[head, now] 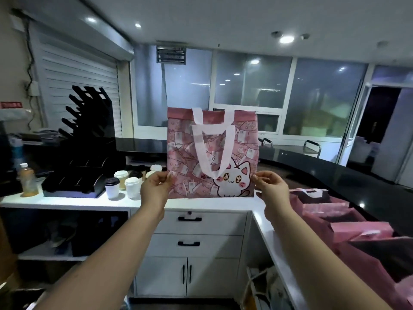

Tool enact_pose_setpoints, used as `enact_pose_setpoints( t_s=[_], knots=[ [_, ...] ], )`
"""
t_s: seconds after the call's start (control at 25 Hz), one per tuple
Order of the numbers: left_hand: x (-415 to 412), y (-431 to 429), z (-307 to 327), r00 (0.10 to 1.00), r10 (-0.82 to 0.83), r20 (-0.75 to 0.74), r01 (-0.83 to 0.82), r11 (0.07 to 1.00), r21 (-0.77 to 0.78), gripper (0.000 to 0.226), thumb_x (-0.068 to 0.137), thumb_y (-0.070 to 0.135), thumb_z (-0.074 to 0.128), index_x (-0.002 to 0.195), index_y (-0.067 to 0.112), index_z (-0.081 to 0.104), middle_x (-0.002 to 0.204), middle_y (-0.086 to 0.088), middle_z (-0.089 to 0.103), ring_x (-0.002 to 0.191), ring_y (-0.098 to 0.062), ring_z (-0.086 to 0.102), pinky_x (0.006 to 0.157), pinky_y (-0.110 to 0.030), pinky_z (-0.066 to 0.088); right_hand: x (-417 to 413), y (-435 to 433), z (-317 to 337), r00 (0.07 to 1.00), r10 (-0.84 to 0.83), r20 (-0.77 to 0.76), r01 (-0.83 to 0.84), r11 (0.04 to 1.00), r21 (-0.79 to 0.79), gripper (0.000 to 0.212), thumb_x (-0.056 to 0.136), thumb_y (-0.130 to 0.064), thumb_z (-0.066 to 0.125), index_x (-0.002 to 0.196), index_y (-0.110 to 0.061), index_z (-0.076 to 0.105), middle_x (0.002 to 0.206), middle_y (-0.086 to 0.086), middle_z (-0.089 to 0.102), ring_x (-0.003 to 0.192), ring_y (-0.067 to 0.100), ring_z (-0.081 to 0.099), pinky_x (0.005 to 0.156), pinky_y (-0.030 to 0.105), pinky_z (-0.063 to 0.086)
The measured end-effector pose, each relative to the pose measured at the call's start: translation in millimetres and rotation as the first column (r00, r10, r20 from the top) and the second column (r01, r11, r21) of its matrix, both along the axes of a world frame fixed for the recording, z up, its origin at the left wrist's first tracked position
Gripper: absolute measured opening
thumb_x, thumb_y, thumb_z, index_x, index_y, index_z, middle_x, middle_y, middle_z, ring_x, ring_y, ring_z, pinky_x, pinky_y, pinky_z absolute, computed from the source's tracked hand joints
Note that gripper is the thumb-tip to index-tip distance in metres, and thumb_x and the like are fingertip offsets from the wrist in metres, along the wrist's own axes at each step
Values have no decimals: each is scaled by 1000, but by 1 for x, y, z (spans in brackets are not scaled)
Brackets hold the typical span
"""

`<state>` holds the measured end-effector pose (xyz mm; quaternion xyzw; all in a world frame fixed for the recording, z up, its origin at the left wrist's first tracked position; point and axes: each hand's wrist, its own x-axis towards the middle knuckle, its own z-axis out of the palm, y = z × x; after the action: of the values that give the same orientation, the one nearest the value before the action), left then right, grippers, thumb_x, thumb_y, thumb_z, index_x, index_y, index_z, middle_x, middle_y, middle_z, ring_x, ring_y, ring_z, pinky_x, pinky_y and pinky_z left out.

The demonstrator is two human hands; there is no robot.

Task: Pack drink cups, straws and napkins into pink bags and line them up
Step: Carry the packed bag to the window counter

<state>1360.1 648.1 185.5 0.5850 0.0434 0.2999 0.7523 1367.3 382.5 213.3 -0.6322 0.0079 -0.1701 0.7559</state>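
Note:
A flat pink bag [190, 153] with a white cat print and white handles hangs upright in front of me, above the white counter [201, 203]. My left hand [154, 186] pinches its lower left edge and my right hand [271, 186] pinches its lower right edge. Several lidded drink cups [131, 186] stand on the counter to the left, behind my left hand. Several open pink bags [335, 215] stand in a row along the counter at the right. No straws or napkins are visible.
A black tiered rack [82, 157] and a drink bottle [28, 180] stand at the left of the counter. A black raised bar top [335, 171] curves behind. Drawers and cupboard doors [192, 242] sit below the counter.

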Motion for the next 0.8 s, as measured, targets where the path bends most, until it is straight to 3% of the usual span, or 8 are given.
enact_pose_setpoints(
  t_s=[0.32, 0.52, 0.68, 0.8],
  knots=[
    [226, 5, 0, 995, 99, -18, -99, 995, -8, 10, 83, 18, 74, 79, 16, 64, 78, 1, 67, 70, -10, 62, 60, -18, 52, 230, 4, -6, 998, 55, 34, -55, 998, -14, 10, 84, -8, 71, 77, -12, 65, 67, 6, 61, 61, 19, 58, 52, 26, 49],
    [355, 13, 21, 970, 244, -11, -243, 959, -146, 9, 85, 20, 72, 80, 17, 64, 78, 2, 66, 71, -8, 61, 63, -19, 49, 372, 27, 30, 985, 116, 124, -102, 988, -119, 8, 86, -14, 70, 88, -21, 67, 86, 7, 71, 78, 24, 69, 72, 39, 60],
    [431, 32, 9, 928, 367, -57, -371, 903, -219, 11, 85, 21, 73, 78, 19, 64, 79, 3, 66, 73, -9, 60, 71, -23, 51, 456, 77, 24, 939, 331, 91, -305, 925, -225, 48, 86, -6, 67, 122, -33, 48, 102, -3, 69, 93, 13, 67, 74, 29, 57],
    [480, 52, -6, 891, 445, -92, -454, 866, -207, 14, 85, 20, 74, 75, 21, 63, 76, 4, 65, 71, -10, 58, 71, -24, 49, 497, 121, -12, 890, 457, -8, -441, 854, -278, 49, 89, 6, 54, 121, -32, 48, 113, -4, 63, 98, 16, 65, 76, 33, 54]
  ],
)
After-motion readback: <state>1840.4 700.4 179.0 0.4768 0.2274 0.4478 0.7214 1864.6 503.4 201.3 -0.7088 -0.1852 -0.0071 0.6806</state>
